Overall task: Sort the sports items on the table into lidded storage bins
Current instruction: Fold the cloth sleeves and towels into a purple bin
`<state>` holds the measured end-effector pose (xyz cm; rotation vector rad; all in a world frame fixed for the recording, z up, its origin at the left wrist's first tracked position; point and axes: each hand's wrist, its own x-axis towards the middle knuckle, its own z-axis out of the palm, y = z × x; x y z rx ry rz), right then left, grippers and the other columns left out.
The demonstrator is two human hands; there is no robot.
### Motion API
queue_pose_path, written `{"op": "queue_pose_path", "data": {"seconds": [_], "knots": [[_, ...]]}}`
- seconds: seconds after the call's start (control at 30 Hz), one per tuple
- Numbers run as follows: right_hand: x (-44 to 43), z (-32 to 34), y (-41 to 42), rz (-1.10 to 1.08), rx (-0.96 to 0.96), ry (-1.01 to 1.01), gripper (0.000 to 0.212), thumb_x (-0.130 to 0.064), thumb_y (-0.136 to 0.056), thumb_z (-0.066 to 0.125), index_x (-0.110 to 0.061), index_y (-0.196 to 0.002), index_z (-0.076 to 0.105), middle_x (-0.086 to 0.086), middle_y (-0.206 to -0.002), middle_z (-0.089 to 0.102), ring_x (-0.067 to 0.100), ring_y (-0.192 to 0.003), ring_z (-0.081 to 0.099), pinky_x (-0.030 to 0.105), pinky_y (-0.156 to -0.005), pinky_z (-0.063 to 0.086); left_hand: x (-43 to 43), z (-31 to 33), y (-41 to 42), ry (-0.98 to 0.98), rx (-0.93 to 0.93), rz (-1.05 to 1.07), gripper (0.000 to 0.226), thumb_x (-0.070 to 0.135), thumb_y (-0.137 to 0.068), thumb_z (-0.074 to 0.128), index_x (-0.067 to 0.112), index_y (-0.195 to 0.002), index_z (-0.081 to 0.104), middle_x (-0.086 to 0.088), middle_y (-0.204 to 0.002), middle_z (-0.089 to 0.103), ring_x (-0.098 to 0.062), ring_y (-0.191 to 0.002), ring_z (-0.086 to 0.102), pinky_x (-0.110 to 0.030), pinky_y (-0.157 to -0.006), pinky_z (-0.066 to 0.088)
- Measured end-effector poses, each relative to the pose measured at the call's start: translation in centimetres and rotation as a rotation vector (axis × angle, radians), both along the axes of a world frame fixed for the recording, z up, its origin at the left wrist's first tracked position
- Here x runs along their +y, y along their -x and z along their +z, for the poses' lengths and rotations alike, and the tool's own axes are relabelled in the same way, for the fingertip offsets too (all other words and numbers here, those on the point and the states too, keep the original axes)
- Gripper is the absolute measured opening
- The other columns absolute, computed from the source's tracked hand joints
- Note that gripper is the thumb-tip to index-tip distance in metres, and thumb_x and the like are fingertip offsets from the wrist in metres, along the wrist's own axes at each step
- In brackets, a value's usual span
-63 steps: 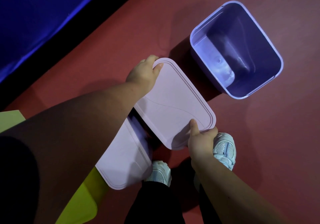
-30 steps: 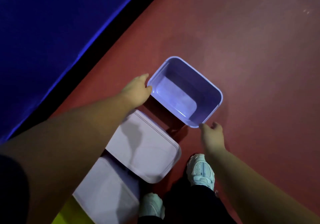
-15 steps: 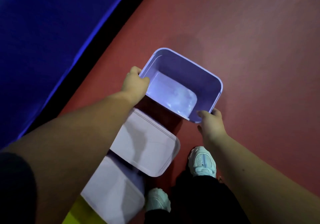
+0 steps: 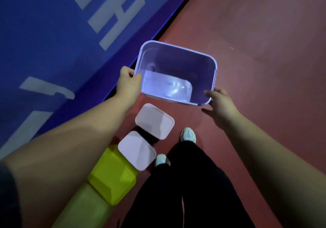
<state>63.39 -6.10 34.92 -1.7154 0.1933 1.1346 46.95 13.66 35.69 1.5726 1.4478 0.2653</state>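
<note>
An empty purple storage bin [image 4: 178, 63] with no lid is up off the red floor and tilted toward me. My left hand [image 4: 127, 85] grips its left rim, thumb inside. My right hand [image 4: 219, 104] is at its near right corner, thumb over the rim and fingers loosely spread beneath. Below the bin, two bins with pale lilac lids [image 4: 154, 122] [image 4: 136, 150] stand in a row on the floor. No sports items are in view.
A yellow-green bin [image 4: 112, 174] and a paler green one [image 4: 82, 208] continue the row toward me. A blue surface with white lettering [image 4: 53, 33] fills the left side. Red floor [image 4: 264, 51] lies to the right. My white shoes [image 4: 188, 134] stand beside the lidded bins.
I set the pale lid on the second bin, then reached for the purple bin with both hands. It has since risen from the floor and the view has pulled back.
</note>
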Motion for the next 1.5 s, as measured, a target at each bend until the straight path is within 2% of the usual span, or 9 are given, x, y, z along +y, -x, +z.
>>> {"op": "queue_pose_path", "data": {"seconds": [0.27, 0.43, 0.6, 0.83, 0.93, 1.03, 1.17, 1.4, 1.5], "knots": [[-8.0, 15.1, 7.1, 0.178, -0.162, -0.06, 0.031, -0.014, -0.091, 0.056, -0.02, -0.12, 0.051, -0.002, -0.102, 0.063, 0.015, -0.088, 0.058, 0.044, -0.093, 0.046, -9.8, 15.0, 10.2, -0.028, -0.169, 0.156, 0.004, 0.021, -0.084, 0.049, 0.018, -0.085, 0.046, 0.003, -0.079, 0.05, -0.018, -0.073, 0.045, -0.035, -0.067, 0.04], [-10.6, 19.9, 10.6, 0.246, -0.158, -0.173, 0.026, -0.008, -0.091, 0.053, -0.014, -0.116, 0.055, 0.002, -0.098, 0.068, 0.014, -0.079, 0.063, 0.031, -0.078, 0.052, -13.6, 18.6, 15.7, -0.068, -0.217, 0.252, 0.016, 0.025, -0.085, 0.048, 0.012, -0.094, 0.049, -0.001, -0.082, 0.05, -0.019, -0.072, 0.044, -0.034, -0.063, 0.036], [-14.1, 23.5, 14.0, 0.332, -0.121, -0.324, 0.019, 0.0, -0.092, 0.049, -0.01, -0.105, 0.058, 0.007, -0.09, 0.068, 0.014, -0.07, 0.065, 0.024, -0.064, 0.054, -20.0, 21.6, 21.3, -0.087, -0.274, 0.412, 0.024, 0.032, -0.077, 0.05, 0.014, -0.092, 0.052, -0.011, -0.09, 0.06, -0.024, -0.079, 0.055, -0.047, -0.071, 0.051], [-19.5, 26.4, 20.9, 0.505, -0.123, -0.394, 0.032, -0.002, -0.092, 0.052, -0.004, -0.124, 0.051, 0.015, -0.113, 0.066, 0.022, -0.09, 0.065, 0.039, -0.088, 0.053, -30.6, 25.1, 30.1, -0.151, -0.362, 0.657, 0.017, 0.03, -0.08, 0.052, 0.017, -0.09, 0.054, -0.006, -0.089, 0.058, -0.022, -0.082, 0.054, -0.043, -0.076, 0.051], [-20.3, 27.9, 24.7, 0.598, -0.089, -0.425, 0.023, -0.002, -0.093, 0.051, -0.006, -0.115, 0.056, 0.013, -0.103, 0.068, 0.019, -0.079, 0.066, 0.033, -0.075, 0.054, -33.7, 26.1, 35.3, -0.155, -0.386, 0.738, 0.018, 0.037, -0.073, 0.052, 0.022, -0.084, 0.053, -0.009, -0.094, 0.061, -0.03, -0.088, 0.059, -0.055, -0.087, 0.051], [-20.1, 29.5, 30.7, 0.726, -0.067, -0.454, 0.021, -0.003, -0.094, 0.05, -0.011, -0.112, 0.059, 0.009, -0.101, 0.07, 0.019, -0.079, 0.068, 0.033, -0.075, 0.053, -36.2, 27.0, 42.5, -0.173, -0.403, 0.831, 0.017, 0.037, -0.072, 0.052, 0.023, -0.08, 0.051, -0.012, -0.096, 0.061, -0.036, -0.097, 0.061, -0.058, -0.09, 0.051], [-19.3, 30.7, 39.0, 0.86, -0.053, -0.473, 0.018, 0.001, -0.095, 0.047, -0.012, -0.098, 0.059, 0.011, -0.095, 0.068, 0.023, -0.082, 0.062, 0.036, -0.081, 0.047, -37.6, 27.4, 50.3, -0.198, -0.421, 0.942, 0.011, 0.028, -0.083, 0.051, 0.019, -0.08, 0.045, -0.011, -0.09, 0.055, -0.026, -0.083, 0.054, -0.047, -0.078, 0.051], [-15.7, 29.2, 57.1, 1.016, -0.011, -0.426, 0.017, 0.0, -0.096, 0.046, -0.011, -0.095, 0.06, 0.01, -0.089, 0.068, 0.02, -0.077, 0.063, 0.03, -0.067, 0.05, -38.6, 26.1, 67.8, -0.166, -0.413, 1.125, 0.012, 0.02, -0.092, 0.049, 0.016, -0.084, 0.041, -0.012, -0.091, 0.053, -0.025, -0.082, 0.053, -0.042, -0.072, 0.05], [-14.5, 28.0, 65.7, 1.065, 0.036, -0.406, 0.019, 0.0, -0.095, 0.046, -0.005, -0.102, 0.063, 0.013, -0.094, 0.07, 0.022, -0.082, 0.066, 0.036, -0.078, 0.052, -38.6, 25.4, 76.2, -0.124, -0.386, 1.182, 0.013, 0.02, -0.094, 0.048, 0.015, -0.085, 0.04, -0.012, -0.093, 0.052, -0.025, -0.084, 0.053, -0.042, -0.072, 0.049]]}}
